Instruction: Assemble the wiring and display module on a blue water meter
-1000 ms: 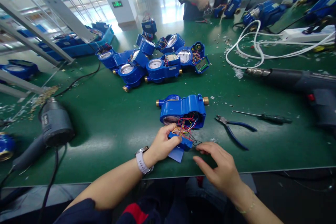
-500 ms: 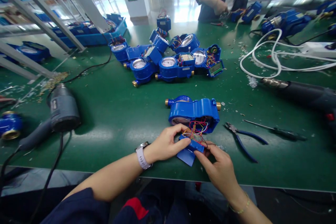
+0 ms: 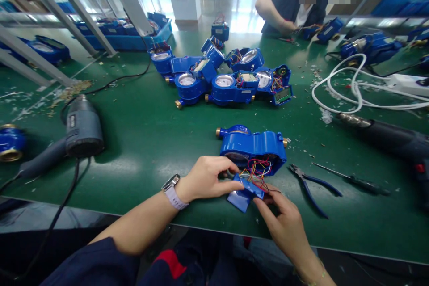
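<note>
Green worktable (image 3: 161, 138), pale pillar (image 3: 186, 10) beyond.

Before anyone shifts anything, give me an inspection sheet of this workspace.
Surface: green bench, pale scraps scattered.
Job's things: blue meter, opening toward the hands; coloured wires reaching the small blue part.
Clutter: pliers, screwdriver, black heat gun right; grey heat gun left; other meters beyond.
Hands: left hand and right hand both hold the small blue part.
Cables: white cable looped right; black cord left.
Surroundings: co-worker opposite; blue crate far left.

Single head-worn view, facing forward and down, close above the green workbench (image 3: 144, 138)
</note>
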### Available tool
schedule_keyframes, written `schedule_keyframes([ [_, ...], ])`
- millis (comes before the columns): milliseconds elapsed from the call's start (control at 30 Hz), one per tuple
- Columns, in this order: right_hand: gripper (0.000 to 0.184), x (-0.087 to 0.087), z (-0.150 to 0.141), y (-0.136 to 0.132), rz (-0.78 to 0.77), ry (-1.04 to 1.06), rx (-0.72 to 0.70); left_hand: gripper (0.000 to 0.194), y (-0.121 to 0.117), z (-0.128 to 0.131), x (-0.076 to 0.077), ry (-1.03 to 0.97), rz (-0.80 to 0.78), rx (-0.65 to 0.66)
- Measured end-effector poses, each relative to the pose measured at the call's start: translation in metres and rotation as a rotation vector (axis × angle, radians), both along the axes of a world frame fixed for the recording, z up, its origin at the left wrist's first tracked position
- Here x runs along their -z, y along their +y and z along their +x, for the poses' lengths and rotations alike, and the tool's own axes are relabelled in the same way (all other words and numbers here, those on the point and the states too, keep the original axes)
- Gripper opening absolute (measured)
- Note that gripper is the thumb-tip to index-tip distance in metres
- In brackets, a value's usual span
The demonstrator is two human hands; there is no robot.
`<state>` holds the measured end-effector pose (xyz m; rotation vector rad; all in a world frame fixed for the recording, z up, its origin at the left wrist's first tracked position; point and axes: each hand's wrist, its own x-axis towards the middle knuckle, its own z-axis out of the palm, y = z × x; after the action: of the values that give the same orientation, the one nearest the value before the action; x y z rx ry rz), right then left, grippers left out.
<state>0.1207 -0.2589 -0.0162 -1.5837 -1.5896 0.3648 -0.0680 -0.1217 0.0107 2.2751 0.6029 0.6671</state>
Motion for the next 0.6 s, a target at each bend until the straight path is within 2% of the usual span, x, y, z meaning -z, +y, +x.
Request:
schedule_keyframes([
  [100, 0.019, -0.008, 0.018, -0.014, -0.009, -0.107, -0.116, 0.048, -0.006, 0.005, 0.002, 0.097, -0.041, 0.079],
  [167, 0.018, -0.015, 0.034, -0.025, 0.015, -0.168, -0.144, 0.044, -0.011, 0.009, 0.003, 0.130, -0.091, 0.048],
  [200, 0.016, -0.019, 0.043, -0.029, 0.031, -0.181, -0.115, 0.040, -0.014, 0.010, 0.004, 0.142, -0.121, 0.009],
  [300, 0.007, -0.023, 0.071, -0.033, 0.092, -0.275, 0.097, 0.025, -0.018, 0.013, 0.007, 0.143, -0.228, -0.091],
  [333, 0.014, -0.021, 0.080, -0.031, 0.094, -0.343, 0.162, 0.020, -0.018, 0.013, 0.008, 0.126, -0.285, -0.094],
  [400, 0.049, -0.012, 0.100, -0.026, 0.033, -0.507, 0.228, 0.018, -0.016, 0.013, 0.008, 0.089, -0.426, -0.052],
  [467, 0.080, 0.003, 0.118, -0.021, -0.071, -0.623, 0.274, 0.025, -0.012, 0.011, 0.007, 0.070, -0.547, 0.015],
  [533, 0.087, 0.016, 0.131, -0.019, -0.160, -0.674, 0.277, 0.032, -0.008, 0.010, 0.006, 0.073, -0.608, 0.083],
  [600, 0.081, 0.024, 0.137, -0.020, -0.178, -0.701, 0.251, 0.033, -0.005, 0.008, 0.003, 0.083, -0.620, 0.133],
])
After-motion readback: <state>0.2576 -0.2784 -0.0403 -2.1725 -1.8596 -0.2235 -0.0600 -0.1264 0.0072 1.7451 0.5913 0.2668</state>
